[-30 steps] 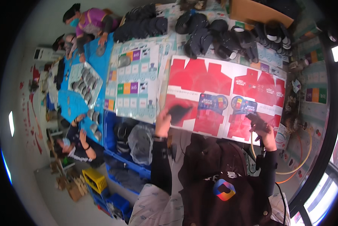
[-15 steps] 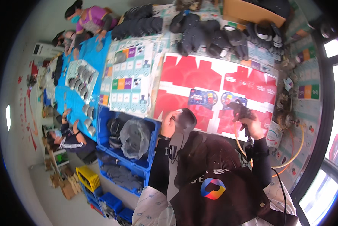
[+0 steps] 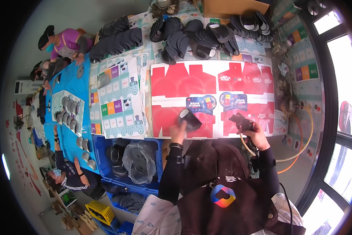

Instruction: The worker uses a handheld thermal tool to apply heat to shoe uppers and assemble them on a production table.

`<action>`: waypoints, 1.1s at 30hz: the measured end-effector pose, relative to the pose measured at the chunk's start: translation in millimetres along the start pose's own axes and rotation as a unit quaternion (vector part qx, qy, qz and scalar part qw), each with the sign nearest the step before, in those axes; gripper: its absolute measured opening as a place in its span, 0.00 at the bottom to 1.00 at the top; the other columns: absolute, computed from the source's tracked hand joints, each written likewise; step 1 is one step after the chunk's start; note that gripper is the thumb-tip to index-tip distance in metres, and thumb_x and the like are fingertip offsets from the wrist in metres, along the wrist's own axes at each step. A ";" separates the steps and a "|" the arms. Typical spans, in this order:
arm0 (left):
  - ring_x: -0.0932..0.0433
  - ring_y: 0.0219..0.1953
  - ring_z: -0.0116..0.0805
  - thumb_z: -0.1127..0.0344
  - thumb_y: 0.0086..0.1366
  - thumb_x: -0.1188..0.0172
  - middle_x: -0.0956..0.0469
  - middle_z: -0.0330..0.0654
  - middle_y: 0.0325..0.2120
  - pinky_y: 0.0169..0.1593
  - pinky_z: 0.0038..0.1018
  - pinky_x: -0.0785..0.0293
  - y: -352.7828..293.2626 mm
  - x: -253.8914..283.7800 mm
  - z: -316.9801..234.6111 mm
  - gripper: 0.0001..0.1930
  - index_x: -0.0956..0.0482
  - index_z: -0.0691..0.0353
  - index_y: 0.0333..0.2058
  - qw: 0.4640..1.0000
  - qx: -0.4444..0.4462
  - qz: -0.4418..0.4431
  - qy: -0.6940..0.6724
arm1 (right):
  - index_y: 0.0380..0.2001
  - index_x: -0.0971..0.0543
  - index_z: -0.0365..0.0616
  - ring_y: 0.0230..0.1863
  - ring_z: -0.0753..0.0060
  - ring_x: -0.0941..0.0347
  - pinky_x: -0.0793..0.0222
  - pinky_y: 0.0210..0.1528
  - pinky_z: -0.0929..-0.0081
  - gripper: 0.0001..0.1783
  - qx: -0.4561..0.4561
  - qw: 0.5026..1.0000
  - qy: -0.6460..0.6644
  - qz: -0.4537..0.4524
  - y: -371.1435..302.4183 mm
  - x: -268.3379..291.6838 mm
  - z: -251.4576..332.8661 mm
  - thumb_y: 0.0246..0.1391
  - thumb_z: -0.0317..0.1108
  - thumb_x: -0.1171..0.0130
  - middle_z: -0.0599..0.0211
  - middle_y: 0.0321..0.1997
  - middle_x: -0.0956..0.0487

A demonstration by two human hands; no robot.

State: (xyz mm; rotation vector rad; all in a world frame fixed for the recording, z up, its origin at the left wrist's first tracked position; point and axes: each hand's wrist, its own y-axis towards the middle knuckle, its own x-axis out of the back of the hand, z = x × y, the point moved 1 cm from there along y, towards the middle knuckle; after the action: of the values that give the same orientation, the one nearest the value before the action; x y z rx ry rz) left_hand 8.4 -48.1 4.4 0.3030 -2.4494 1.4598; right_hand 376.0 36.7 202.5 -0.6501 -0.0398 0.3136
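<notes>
My left hand (image 3: 178, 135) grips a dark curved shell-like piece (image 3: 193, 123) at its near left side; a small whitish patch shows at its upper end. The piece is over a red-and-white printed cardboard sheet (image 3: 207, 78) on the table in front of me. To the right, my right hand (image 3: 259, 137) is wrapped round a dark spray gun (image 3: 241, 122), its front end towards the left. A pale yellow hose (image 3: 246, 147) hangs down from the gun near my wrist. My palms and some fingers are hidden.
Stacked dark curved pieces (image 3: 176, 43) line the table's far side, before a cardboard box (image 3: 234, 8). Printed sheets (image 3: 117, 98) lie left. A blue crate (image 3: 159, 156) holds a clear plastic bag (image 3: 138, 162). Two people work at a blue-covered table (image 3: 68, 131). Hoses (image 3: 301, 150) loop right.
My left hand has brought the dark curved piece forward over the cardboard sheet and turned it. The spray gun now points more to the left. The whole view has shifted.
</notes>
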 end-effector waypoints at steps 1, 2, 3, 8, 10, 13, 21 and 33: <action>0.17 0.40 0.46 0.48 0.57 0.28 0.18 0.53 0.38 0.46 0.38 0.23 5.9 -5.9 26.6 0.32 0.25 0.72 0.47 0.987 -0.110 -0.049 -0.106 | 0.49 0.22 0.38 0.28 0.82 0.25 0.30 0.23 0.83 0.21 0.001 1.000 -0.003 0.019 1.9 -16.6 6.7 0.50 0.17 0.46 0.68 0.34 0.17; 0.17 0.39 0.50 0.51 0.57 0.28 0.18 0.55 0.37 0.46 0.40 0.23 15.0 -2.0 53.0 0.29 0.25 0.71 0.46 0.980 -0.109 -0.151 -0.064 | 0.50 0.22 0.38 0.29 0.82 0.25 0.30 0.23 0.83 0.21 0.011 0.999 -0.008 0.046 3.6 -34.1 14.3 0.51 0.18 0.44 0.69 0.35 0.17; 0.17 0.39 0.55 0.55 0.56 0.28 0.18 0.56 0.36 0.46 0.42 0.23 21.3 -3.6 63.2 0.27 0.26 0.69 0.45 0.965 -0.109 -0.238 -0.023 | 0.50 0.22 0.38 0.29 0.82 0.25 0.30 0.23 0.83 0.21 0.020 0.998 -0.017 0.059 6.2 -43.8 18.3 0.51 0.19 0.43 0.70 0.35 0.17; 0.20 0.36 0.58 0.64 0.55 0.34 0.21 0.54 0.34 0.42 0.47 0.25 -33.9 -17.5 -40.6 0.18 0.29 0.66 0.41 0.937 -0.282 -0.200 0.047 | 0.56 0.23 0.37 0.28 0.84 0.26 0.30 0.23 0.81 0.24 0.015 0.997 -0.072 -0.023 -7.4 -28.2 17.1 0.56 0.29 0.33 0.70 0.37 0.18; 0.20 0.34 0.57 0.64 0.56 0.34 0.21 0.53 0.31 0.40 0.46 0.25 -33.0 -24.5 -55.5 0.18 0.29 0.66 0.41 0.914 -0.339 -0.201 0.094 | 0.55 0.23 0.38 0.34 0.80 0.25 0.28 0.32 0.76 0.24 0.018 0.995 -0.100 -0.017 2.8 -37.0 18.1 0.54 0.26 0.34 0.70 0.35 0.19; 0.18 0.38 0.57 0.67 0.58 0.34 0.19 0.55 0.34 0.43 0.46 0.23 -20.4 -47.6 -97.6 0.18 0.30 0.66 0.43 0.958 -0.265 -0.078 0.078 | 0.50 0.21 0.36 0.37 0.71 0.22 0.29 0.40 0.69 0.19 0.046 0.987 -0.150 0.013 27.1 -40.5 2.6 0.53 0.27 0.38 0.59 0.33 0.20; 0.16 0.44 0.49 0.60 0.62 0.31 0.17 0.54 0.42 0.47 0.39 0.21 2.4 -77.1 -82.6 0.25 0.29 0.67 0.51 0.966 -0.243 -0.071 0.059 | 0.37 0.21 0.36 0.39 0.32 0.24 0.30 0.39 0.47 0.11 0.101 0.941 -0.322 -0.022 64.9 -51.0 7.4 0.54 0.31 0.46 0.37 0.30 0.22; 0.16 0.39 0.37 0.59 0.67 0.34 0.16 0.47 0.37 0.45 0.33 0.21 2.7 -73.9 -77.9 0.18 0.24 0.68 0.47 0.967 -0.241 -0.079 -0.001 | 0.38 0.22 0.35 0.42 0.32 0.24 0.29 0.41 0.48 0.15 0.089 0.942 -0.322 -0.006 84.6 -58.8 18.2 0.61 0.38 0.47 0.36 0.33 0.21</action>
State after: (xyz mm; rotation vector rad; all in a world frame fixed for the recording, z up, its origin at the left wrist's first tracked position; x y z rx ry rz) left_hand 86.9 24.8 12.6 0.3812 -2.6101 0.7651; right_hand 294.3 93.3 169.7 -0.3447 -0.6366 0.5024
